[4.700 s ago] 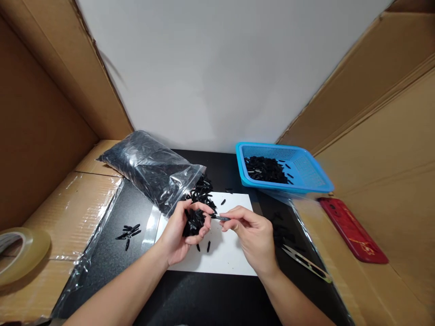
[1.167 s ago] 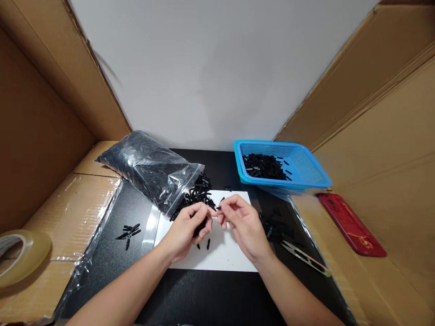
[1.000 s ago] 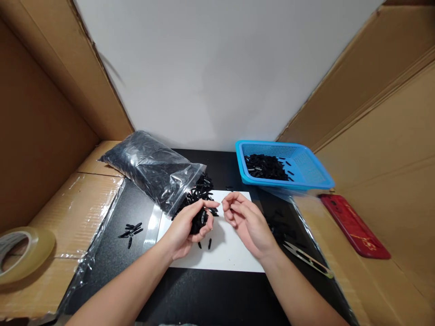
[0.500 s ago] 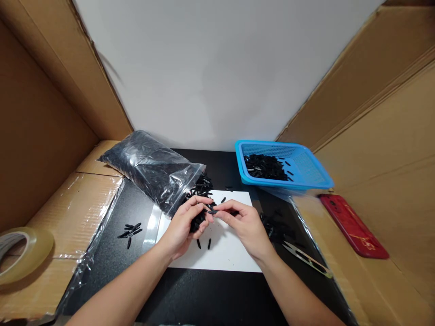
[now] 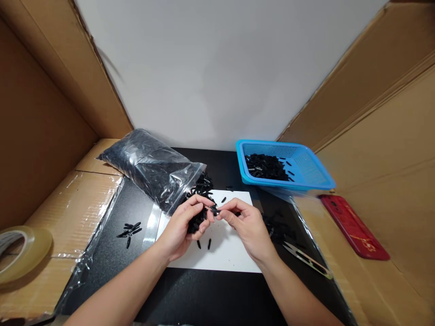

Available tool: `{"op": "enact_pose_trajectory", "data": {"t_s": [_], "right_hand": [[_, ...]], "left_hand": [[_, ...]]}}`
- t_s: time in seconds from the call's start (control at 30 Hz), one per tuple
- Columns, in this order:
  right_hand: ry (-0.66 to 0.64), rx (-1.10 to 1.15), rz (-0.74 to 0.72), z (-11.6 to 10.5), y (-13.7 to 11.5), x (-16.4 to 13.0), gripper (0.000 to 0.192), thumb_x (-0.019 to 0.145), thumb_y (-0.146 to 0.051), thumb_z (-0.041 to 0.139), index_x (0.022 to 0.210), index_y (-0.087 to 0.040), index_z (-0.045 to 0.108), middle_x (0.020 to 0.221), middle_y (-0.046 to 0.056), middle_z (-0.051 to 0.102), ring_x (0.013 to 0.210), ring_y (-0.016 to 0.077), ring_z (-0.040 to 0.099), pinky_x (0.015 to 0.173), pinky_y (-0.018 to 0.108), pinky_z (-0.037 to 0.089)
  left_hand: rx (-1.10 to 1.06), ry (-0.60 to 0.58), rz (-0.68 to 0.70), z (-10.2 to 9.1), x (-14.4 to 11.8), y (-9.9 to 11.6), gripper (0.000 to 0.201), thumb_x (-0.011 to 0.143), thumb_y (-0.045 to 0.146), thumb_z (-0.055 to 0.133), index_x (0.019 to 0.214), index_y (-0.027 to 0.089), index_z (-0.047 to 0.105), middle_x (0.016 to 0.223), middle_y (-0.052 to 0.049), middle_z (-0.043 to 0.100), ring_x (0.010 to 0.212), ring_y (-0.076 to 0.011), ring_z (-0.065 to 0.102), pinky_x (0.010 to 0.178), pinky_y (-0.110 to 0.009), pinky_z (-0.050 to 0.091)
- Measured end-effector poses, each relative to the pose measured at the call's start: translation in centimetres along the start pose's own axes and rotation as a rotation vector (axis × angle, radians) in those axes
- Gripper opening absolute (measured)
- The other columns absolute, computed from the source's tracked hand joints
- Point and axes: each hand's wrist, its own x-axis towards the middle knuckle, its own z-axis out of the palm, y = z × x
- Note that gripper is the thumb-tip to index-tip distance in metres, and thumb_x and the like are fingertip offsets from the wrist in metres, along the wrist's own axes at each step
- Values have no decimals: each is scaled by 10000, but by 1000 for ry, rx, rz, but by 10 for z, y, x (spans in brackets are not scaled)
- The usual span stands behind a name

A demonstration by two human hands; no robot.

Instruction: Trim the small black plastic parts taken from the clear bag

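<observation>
Black is the piece [image 5: 215,211] pinched by the right hand's fingers [image 5: 234,212] toward the white sheet's far edge [image 5: 234,253]; a handful of pieces [image 5: 194,225] is cupped by the left hand [image 5: 180,228]. Apart one second ago, both hands are brought together; handling seems resumed.

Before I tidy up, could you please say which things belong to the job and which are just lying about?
Likely the job: black pieces, held by left hand and right hand; white sheet; bag; basket holding more.
Seemingly lying about: tape, red phone, snips.
</observation>
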Motion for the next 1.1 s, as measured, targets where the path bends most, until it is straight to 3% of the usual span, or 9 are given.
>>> {"op": "enact_pose_trajectory", "data": {"t_s": [0.2, 0.37, 0.7, 0.87, 1.1], "right_hand": [[-2, 3, -49, 1, 1, -2, 275, 811, -436, 732, 707, -190, 668, 648, 16, 686, 553, 130, 531, 533, 259, 403], [-2, 24, -47, 1, 1, -3, 256, 802, -430, 749, 721, -196, 685, 643, 6, 677, 556, 128, 528, 549, 259, 414], [19, -54, -101, 0, -5, -8, 201, 812, -375, 742, 712, -206, 700, 674, 12, 694, 662, 156, 620, 631, 255, 470], [39, -131, -155, 1, -6, -10, 166, 821, -344, 726, 728, -209, 705, 683, 10, 685, 658, 160, 605, 619, 264, 458], [32, -231, -181, 4, -7, -13, 162, 827, -314, 705, 711, -203, 686, 647, 13, 654, 616, 163, 563, 573, 281, 419]], "left_hand": [[-30, -12, -23, -1, -1, 2, 194, 698, 145, 615, 890, 142, 640, 748, -25, 596, 504, -38, 412, 387, -114, 185], [10, 16, -26, 1, -2, 2, 148, 693, 110, 595, 833, 142, 628, 721, 2, 562, 501, -28, 402, 409, -124, 216], [127, -14, 22, 0, -2, -2, 134, 777, 257, 667, 831, 161, 591, 690, 8, 571, 477, -32, 360, 389, -133, 147], [204, -33, 36, -1, -1, -6, 252, 793, 362, 722, 835, 169, 566, 619, 49, 494, 471, -29, 316, 407, -139, 164], [316, -26, 84, -3, -1, -10, 261, 801, 377, 720, 818, 180, 550, 515, 98, 388, 436, -38, 278, 412, -160, 204]]}}
